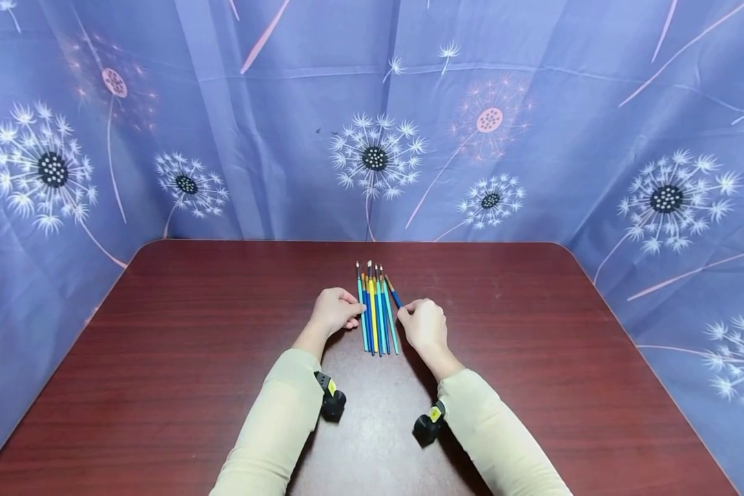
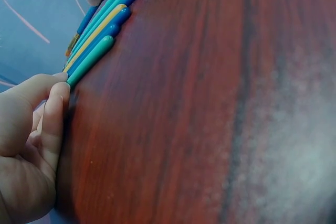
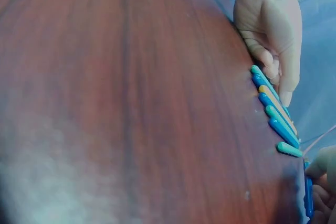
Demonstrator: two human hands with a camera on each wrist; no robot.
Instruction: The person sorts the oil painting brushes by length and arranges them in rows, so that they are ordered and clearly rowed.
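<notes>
Several slim paintbrushes lie side by side in a row on the table, bristles toward the far edge. One has a yellow handle (image 1: 373, 324); the others are teal or blue. At the row's left edge my left hand (image 1: 335, 310) pinches the outermost teal paintbrush (image 2: 93, 59), its fingertips right against the neighbouring handles. To the right of the row, my right hand (image 1: 426, 325) holds a blue paintbrush (image 1: 395, 297) between thumb and fingers. That brush (image 3: 308, 195) slants away from the row, its orange-brown bristles close to the other tips.
The dark red wood-grain table (image 1: 192, 358) extends on both sides of the brushes. A blue curtain (image 1: 273, 138) with dandelion prints hangs behind and beside it. Small black cameras (image 1: 333, 405) are strapped at both pale sleeves (image 1: 273, 420).
</notes>
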